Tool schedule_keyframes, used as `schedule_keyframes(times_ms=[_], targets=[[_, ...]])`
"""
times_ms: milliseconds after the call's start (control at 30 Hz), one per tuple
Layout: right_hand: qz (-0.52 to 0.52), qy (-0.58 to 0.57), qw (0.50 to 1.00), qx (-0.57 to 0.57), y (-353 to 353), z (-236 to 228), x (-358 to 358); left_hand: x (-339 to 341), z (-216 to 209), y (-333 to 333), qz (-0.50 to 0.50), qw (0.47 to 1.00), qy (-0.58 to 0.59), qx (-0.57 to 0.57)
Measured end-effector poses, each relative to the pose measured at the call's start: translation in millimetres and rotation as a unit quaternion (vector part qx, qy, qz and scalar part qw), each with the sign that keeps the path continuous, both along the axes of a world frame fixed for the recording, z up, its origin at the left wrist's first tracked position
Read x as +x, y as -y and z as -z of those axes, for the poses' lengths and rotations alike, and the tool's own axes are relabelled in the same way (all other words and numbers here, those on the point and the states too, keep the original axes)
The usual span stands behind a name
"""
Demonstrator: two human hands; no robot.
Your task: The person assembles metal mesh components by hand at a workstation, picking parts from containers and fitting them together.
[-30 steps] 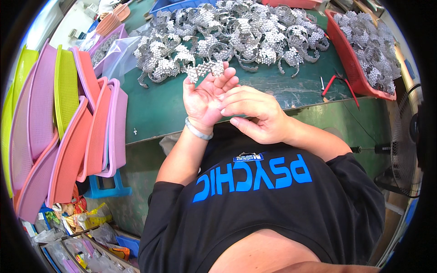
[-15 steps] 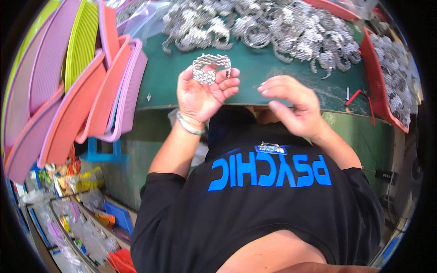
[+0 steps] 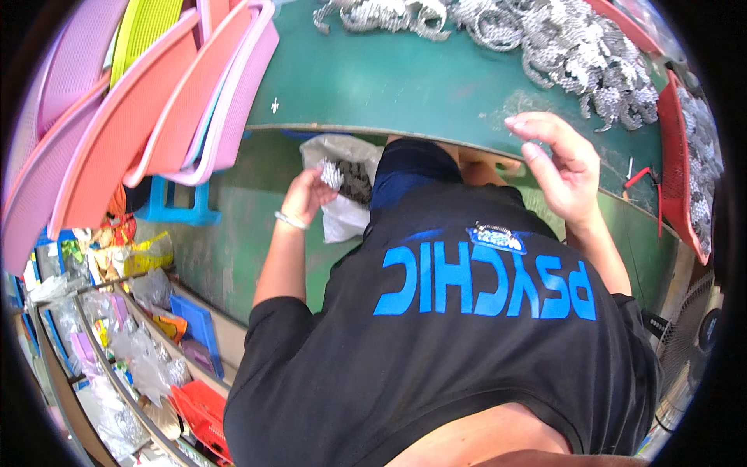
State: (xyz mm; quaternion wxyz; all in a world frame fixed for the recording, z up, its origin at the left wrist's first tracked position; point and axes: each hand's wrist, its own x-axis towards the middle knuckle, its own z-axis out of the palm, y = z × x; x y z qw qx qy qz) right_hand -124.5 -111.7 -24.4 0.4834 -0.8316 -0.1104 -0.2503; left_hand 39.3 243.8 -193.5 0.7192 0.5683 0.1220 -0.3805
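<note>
Down below the table's front edge, my left hand (image 3: 306, 194) reaches to a whitish plastic bag (image 3: 346, 220). At its fingertips is a bright silver bracelet-like band (image 3: 331, 175), curved and beaded or braided in look. Part of the band is hidden by the fingers, which are curled around it. Dark grey metal pieces (image 3: 356, 184) of a similar kind lie inside the bag. Over the front edge of the green table, my right hand (image 3: 562, 163) hovers with thumb and fingers apart and nothing between them.
A heap of silver metal bands (image 3: 568, 50) covers the far side of the table (image 3: 373, 86). At the right are a red basket (image 3: 675, 167) of metal pieces and red-handled pliers (image 3: 650, 185). Stacked pink and orange baskets (image 3: 140, 117) lean at the left above a blue stool (image 3: 183, 204).
My left hand has carried the silver band from above the table down to the bag at the left. My right hand stays open. The view has shifted downward.
</note>
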Motion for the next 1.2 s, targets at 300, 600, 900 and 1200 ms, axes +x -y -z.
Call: schedule_keyframes(times_ms=[300, 600, 900, 1200], targets=[[0.063, -0.003, 0.997, -0.050, 13.5, -8.3, 3.9, 20.2, 83.6, 13.0, -0.038, 0.959, -0.043, 0.279], [0.190, 0.026, 0.919, -0.345, 42.8, -22.6, 47.7, -15.8, -38.5, 88.5, 0.246, 0.936, 0.201, 0.152], [0.223, -0.096, 0.802, -0.546, 52.8, -21.5, 118.2, -42.4, -141.3, 136.2, 0.346, 0.905, 0.245, -0.044], [0.072, -0.085, 0.981, -0.156, 73.5, -51.8, 98.5, -27.2, -157.4, 169.9, 0.234, 0.922, 0.289, -0.106]])
